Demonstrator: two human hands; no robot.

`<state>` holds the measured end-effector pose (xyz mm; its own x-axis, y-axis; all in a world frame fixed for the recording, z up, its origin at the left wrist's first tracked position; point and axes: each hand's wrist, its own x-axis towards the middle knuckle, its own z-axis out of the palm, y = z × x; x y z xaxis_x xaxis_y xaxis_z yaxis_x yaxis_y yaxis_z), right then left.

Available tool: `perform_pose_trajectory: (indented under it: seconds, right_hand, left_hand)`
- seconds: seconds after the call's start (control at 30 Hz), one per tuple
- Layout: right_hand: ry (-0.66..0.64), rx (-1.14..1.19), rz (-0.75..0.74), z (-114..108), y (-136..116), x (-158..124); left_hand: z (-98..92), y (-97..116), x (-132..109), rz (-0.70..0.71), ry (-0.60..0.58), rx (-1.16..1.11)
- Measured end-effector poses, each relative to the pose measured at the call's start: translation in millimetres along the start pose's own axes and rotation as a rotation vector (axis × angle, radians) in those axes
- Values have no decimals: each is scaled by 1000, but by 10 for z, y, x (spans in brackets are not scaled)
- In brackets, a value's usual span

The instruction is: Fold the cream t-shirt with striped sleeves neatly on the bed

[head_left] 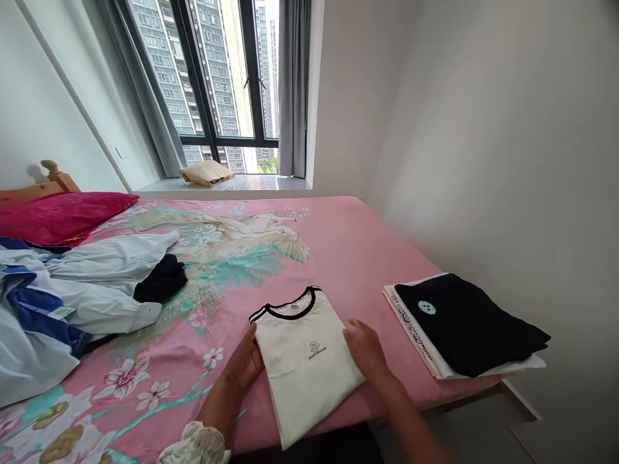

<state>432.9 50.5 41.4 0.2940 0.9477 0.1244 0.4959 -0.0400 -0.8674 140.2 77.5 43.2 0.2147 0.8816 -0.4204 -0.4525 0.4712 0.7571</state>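
Observation:
A cream T-shirt with a black neckband and a small black print lies folded into a neat rectangle on the near edge of the bed, its collar facing away from me. My left hand grips its left edge just below the shoulder, with some fingers hidden by the cloth. On the opposite side my right hand has the right edge between thumb and curled fingers. A stack of folded clothes sits to the right, a black garment with a round pale-green emblem on top and white garments under it.
The bed has a pink floral sheet. Loose white and blue clothes and a black piece lie heaped at left, near a red pillow. A beige folded cloth rests on the windowsill. A wall borders the right.

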Motion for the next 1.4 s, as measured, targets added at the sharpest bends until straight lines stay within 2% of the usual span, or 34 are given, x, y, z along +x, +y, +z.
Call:
perform_pose_trajectory:
  seconds: [0.07,0.13,0.2,0.3,0.43,0.57,0.73,0.83,0.93,1.2,1.4]
  right_hand:
    - [-67,-3,109,-239,308,-9]
    - [-154,14,153,-408,511,-63]
    - [-227,43,155,-503,610,-128]
    - [-305,82,147,-543,627,-179]
    - [-391,117,139,-514,624,-161]
    - [-437,87,152,-481,711,-132]
    - [-496,19,180,-476,783,-114]
    - [-520,-2,198,-485,772,-116]
    - [-536,-20,216,-492,758,-122]
    - [-608,-22,310,-460,737,-93]
    - [-727,39,449,-534,622,-193]
  left_hand:
    - [45,-67,-117,-44,21,8]
    - [94,-199,-287,-90,66,43]
    - [116,-405,-490,-143,114,91]
    - [95,-804,-771,-182,208,184]
    - [63,-1323,-980,-10,422,182]
    - [119,-1610,-1046,104,468,180]
    - [230,-1609,-1082,167,518,231]
    - [292,-1558,-1092,163,572,340]
    - [336,-1532,-1096,158,577,396]
    - [377,-1437,-1133,60,567,363]
    - [380,-1395,-1209,105,534,269]
